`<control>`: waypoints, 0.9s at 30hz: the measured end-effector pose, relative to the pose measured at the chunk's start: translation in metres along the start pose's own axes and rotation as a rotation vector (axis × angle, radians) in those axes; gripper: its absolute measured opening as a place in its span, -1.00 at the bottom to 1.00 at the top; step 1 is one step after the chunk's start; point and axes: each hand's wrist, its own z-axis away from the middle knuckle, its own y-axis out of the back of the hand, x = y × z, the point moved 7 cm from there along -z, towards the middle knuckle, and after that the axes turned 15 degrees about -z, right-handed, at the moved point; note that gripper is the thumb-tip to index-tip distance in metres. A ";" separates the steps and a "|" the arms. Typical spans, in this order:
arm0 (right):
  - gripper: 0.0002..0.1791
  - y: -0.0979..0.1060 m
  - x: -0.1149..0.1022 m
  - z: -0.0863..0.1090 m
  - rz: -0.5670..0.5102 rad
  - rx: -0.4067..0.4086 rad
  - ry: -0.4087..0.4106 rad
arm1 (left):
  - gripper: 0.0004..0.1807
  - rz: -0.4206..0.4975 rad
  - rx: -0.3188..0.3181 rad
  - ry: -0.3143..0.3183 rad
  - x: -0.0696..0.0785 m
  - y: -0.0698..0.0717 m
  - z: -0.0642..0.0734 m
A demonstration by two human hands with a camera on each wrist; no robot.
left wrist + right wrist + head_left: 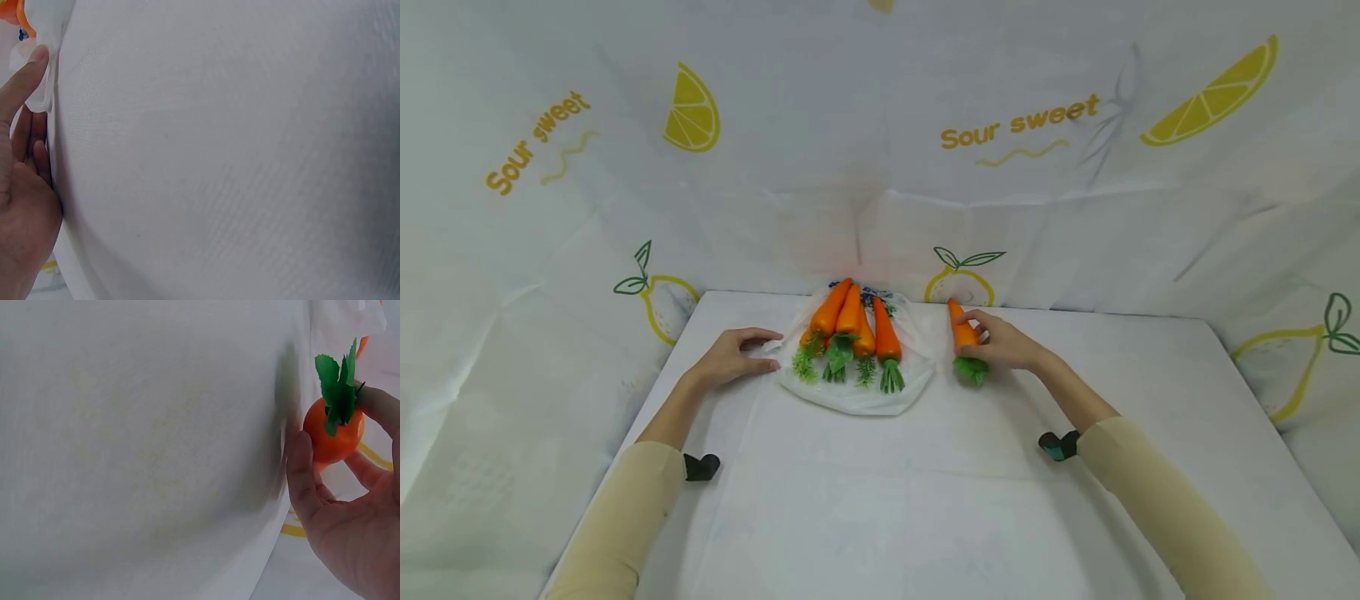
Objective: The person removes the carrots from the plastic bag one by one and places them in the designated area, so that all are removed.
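Note:
My right hand [1006, 343] grips an orange carrot [961, 329] between thumb and fingers, to the right of the bag. The carrot's leafy green top [340, 394] points toward the wrist in the right wrist view, and its tip faces the back wall in the head view. A white plastic bag [857, 403] lies flat, with several carrots [850, 312] bunched on it, green tops toward the front. At the bag's left edge, my left hand [730, 357] has its thumb and fingertips spread apart at the plastic. In the left wrist view the thumb [28, 78] lies along the bag.
A white cloth covers the table [880, 508] and another hangs as a backdrop [820, 150] with lemon prints close behind the carrots. Dark wrist-camera mounts [702, 467] sit beneath both forearms. Blue print [868, 296] shows at the bag's back edge.

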 end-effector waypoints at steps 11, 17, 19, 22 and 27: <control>-0.33 -0.002 -0.002 0.001 0.006 -0.034 0.015 | -0.39 0.030 -0.008 0.006 -0.003 -0.001 -0.001; -0.34 -0.001 -0.004 0.003 -0.014 -0.043 0.021 | -0.37 0.047 -0.021 0.026 -0.004 -0.002 0.001; -0.34 0.002 -0.004 0.004 -0.020 -0.032 0.005 | -0.37 0.051 -0.022 0.029 -0.003 -0.002 0.001; -0.34 0.008 -0.006 0.005 -0.022 0.002 0.002 | -0.37 0.045 -0.022 0.024 -0.004 -0.002 0.000; -0.34 0.014 -0.013 0.003 -0.023 0.039 0.012 | -0.38 0.034 -0.016 0.018 -0.004 -0.002 0.000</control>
